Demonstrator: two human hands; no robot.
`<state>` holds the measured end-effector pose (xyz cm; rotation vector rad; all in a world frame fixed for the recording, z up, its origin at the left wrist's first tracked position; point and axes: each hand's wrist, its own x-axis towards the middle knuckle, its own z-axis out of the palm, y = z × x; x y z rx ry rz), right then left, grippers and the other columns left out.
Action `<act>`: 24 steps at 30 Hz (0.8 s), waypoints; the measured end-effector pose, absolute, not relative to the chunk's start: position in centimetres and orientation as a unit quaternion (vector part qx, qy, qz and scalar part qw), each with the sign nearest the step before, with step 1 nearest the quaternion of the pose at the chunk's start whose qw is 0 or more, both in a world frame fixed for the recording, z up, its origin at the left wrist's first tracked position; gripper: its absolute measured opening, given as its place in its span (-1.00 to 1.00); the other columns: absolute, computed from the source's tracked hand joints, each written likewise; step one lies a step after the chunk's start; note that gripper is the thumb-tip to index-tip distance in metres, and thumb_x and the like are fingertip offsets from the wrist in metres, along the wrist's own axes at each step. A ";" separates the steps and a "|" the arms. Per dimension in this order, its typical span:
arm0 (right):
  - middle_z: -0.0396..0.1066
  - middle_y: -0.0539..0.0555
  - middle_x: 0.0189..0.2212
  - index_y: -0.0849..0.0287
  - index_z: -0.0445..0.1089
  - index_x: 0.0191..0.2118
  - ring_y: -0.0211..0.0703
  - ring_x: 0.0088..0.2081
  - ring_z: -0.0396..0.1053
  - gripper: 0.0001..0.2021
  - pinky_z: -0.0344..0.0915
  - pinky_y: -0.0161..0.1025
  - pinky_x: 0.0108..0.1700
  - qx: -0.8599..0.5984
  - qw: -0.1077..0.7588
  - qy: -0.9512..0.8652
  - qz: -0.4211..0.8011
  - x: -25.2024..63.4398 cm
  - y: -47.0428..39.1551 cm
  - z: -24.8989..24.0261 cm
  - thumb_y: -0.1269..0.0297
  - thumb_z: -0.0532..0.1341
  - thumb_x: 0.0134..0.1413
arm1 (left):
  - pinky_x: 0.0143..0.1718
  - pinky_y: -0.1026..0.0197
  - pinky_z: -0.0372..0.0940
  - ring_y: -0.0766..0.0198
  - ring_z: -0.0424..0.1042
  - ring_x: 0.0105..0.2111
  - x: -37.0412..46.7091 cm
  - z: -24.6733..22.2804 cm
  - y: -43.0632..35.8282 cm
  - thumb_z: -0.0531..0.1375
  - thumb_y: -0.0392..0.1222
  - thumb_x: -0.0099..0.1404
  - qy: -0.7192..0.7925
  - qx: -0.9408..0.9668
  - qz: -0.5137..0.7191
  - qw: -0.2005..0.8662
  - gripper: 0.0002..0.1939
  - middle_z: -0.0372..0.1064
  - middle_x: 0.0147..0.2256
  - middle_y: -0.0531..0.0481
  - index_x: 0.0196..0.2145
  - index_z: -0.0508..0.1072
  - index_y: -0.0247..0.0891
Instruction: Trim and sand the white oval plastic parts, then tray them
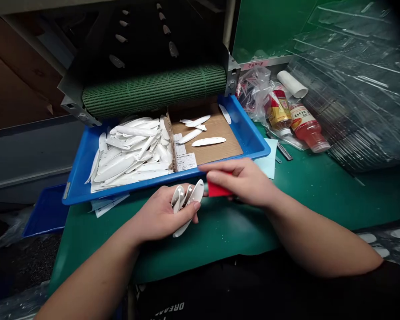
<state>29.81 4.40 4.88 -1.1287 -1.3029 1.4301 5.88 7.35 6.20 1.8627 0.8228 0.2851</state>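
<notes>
White pieces [197, 192]: several sit fanned and tilted in the left hand [160, 211], pinched under its thumb; they overlap and fingers cover their middles, so I cannot count them.
Left hand: grasping those pieces above the counter [220, 244], just beside the right hand [253, 182].
Right hand: holding a red piece [216, 184] between thumb and fingers, to the right of the white pieces; fingers hide part of it, and I cannot tell whether red touches white.
Blue tray [255, 135]: just beyond both hands.
Heap [130, 155]: more white pieces, beyond the left hand and to its left; the lower ones are buried from my view.
Cardboard [225, 129]: beyond the right hand and slightly left, with a few white pieces on it.
Green belt [156, 91]: beyond the tray, its far end lost to me in darkness.
Clear trays [370, 89]: well right of the right hand, cut off at my view's edge.
</notes>
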 end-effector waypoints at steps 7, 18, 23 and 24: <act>0.41 -0.04 -0.57 0.25 0.61 0.12 -0.37 -0.64 0.17 -0.50 0.11 -0.40 -0.65 -0.453 0.408 -0.434 0.664 29.1 4.5 4.8 0.03 0.39 0.17 | -0.51 0.31 0.22 0.40 0.33 -0.56 6.0 5.3 7.1 0.20 -0.33 0.42 0.215 0.877 0.218 0.369 -0.86 0.44 -0.50 0.09 -0.32 0.51 -0.25; 0.62 0.07 -0.27 0.15 0.65 0.06 -0.20 -0.35 0.49 -0.62 0.40 -0.31 -0.33 -0.486 0.445 -0.524 0.540 29.6 4.1 5.2 0.08 0.32 0.22 | -0.45 0.19 0.26 0.24 0.53 -0.49 5.4 5.6 7.3 0.20 -0.35 0.39 0.137 0.932 0.236 0.240 -0.61 0.54 -0.44 0.04 0.14 0.49 -0.13; 0.64 0.09 -0.16 0.14 0.67 0.02 -0.07 -0.16 0.56 -0.67 0.49 -0.22 -0.14 -0.518 0.396 -0.588 0.479 29.7 4.1 5.2 0.15 0.34 0.20 | -0.51 0.16 0.10 0.23 0.45 -0.54 5.2 5.8 7.3 0.18 -0.32 0.41 0.141 0.950 0.222 0.167 -0.73 0.44 -0.52 0.07 0.02 0.53 -0.13; 0.64 0.09 -0.14 0.14 0.67 0.03 -0.06 -0.13 0.57 -0.66 0.49 -0.21 -0.12 -0.529 0.405 -0.589 0.457 29.7 4.2 5.2 0.15 0.33 0.21 | -0.50 0.15 0.09 0.24 0.45 -0.54 5.1 5.8 7.3 0.18 -0.31 0.43 0.146 0.952 0.217 0.157 -0.73 0.44 -0.52 0.07 0.03 0.53 -0.14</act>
